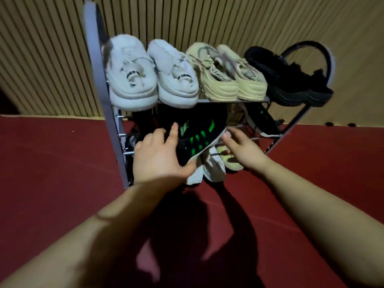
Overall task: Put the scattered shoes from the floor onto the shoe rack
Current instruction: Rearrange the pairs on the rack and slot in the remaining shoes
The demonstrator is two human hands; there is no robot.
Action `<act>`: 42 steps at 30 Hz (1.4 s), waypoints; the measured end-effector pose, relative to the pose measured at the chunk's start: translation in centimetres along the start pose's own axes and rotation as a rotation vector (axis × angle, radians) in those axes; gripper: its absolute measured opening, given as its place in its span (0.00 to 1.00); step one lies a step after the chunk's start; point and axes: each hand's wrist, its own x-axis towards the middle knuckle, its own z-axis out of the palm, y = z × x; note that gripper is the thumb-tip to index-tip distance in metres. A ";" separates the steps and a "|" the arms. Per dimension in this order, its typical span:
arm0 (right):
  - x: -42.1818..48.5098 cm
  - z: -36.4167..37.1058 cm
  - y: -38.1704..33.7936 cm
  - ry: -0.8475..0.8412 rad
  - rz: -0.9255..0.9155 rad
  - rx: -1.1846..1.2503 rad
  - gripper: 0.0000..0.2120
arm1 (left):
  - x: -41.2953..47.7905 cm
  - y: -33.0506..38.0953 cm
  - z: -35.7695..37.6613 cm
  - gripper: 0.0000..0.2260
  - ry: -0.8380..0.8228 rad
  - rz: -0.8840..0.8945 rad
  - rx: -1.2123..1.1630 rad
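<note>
A black shoe with green stripes (199, 134) is tilted at the front of the grey shoe rack's (97, 84) middle shelf. My left hand (160, 156) grips it at its near end, thumb under the sole and index finger on top. My right hand (241, 148) is at the shoe's right side with its fingers straight, the fingertips at the sole's edge. A second black and green shoe (261, 119) lies on the same shelf to the right. The top shelf holds a white pair (133, 73), a beige pair (224, 73) and a black pair (291, 80).
Below the held shoe, white shoes (214, 167) and a yellow-green shoe (232, 161) sit on the lowest level. The rack stands on a red floor (52, 163) against a ribbed beige wall (187, 19). My shadow falls on the floor in front.
</note>
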 end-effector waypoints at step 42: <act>12.9 -10.0 14.9 0.198 0.344 -0.343 0.44 | 8.0 13.0 14.6 0.46 -0.621 0.001 0.368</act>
